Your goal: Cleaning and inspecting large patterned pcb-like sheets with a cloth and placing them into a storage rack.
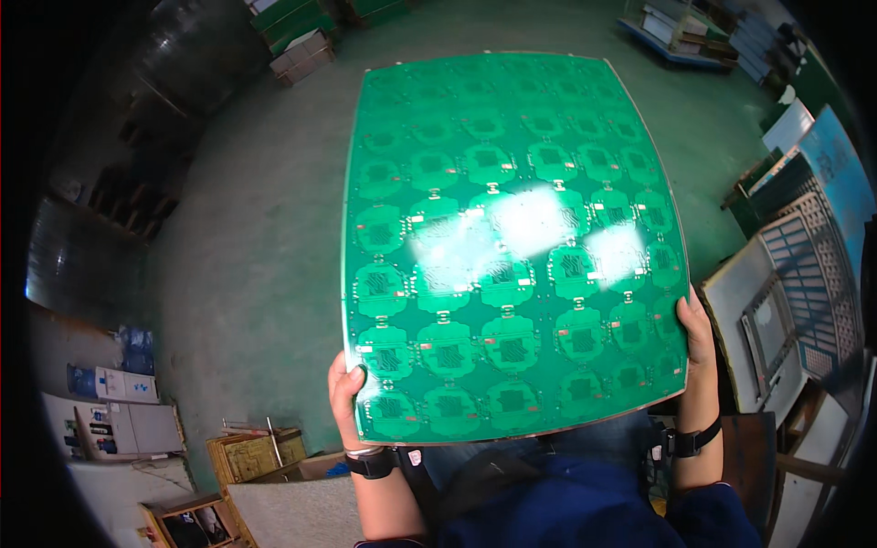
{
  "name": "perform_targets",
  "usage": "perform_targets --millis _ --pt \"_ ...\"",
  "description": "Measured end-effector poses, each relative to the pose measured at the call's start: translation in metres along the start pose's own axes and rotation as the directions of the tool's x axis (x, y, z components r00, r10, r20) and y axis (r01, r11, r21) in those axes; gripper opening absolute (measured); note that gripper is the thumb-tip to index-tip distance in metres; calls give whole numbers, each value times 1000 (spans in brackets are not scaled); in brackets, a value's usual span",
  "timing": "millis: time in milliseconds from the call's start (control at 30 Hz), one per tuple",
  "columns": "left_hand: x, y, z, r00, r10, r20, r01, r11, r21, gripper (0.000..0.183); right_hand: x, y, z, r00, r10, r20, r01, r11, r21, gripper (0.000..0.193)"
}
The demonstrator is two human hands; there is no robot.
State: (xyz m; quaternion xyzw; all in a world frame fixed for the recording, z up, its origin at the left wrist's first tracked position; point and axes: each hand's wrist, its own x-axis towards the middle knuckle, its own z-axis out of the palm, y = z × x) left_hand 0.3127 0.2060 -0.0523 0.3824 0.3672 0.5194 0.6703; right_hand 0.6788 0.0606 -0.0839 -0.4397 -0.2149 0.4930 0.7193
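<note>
A large green circuit board panel [539,315], printed with rows of rounded board outlines, is held up in front of me. Bright light glares off its middle. My left hand [345,393] grips its lower left edge, thumb on the face and fingers behind. At the lower right edge, my right hand [696,329] holds it the same way. The fingers behind the panel are mostly hidden. Dark bands circle both wrists.
Framed screens and panels [767,320] lean at the right. Behind stands a low cart with stacked pieces [681,36]. Cardboard boxes [303,57] sit at the far left. A wooden crate [256,457], white cabinet [137,425] and blue water bottles [137,349] are at lower left.
</note>
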Motion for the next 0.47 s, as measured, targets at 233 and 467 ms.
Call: perform_targets --millis 233,467 --pt "-6 -3 -6 997 -9 78 7 999 32 40 -23 -25 17 995 -73 -72 72 997 -14 74" --pt "-10 -5 -13 994 10 109 -16 998 56 39 -32 -33 15 993 -98 -62 94 994 -59 78"
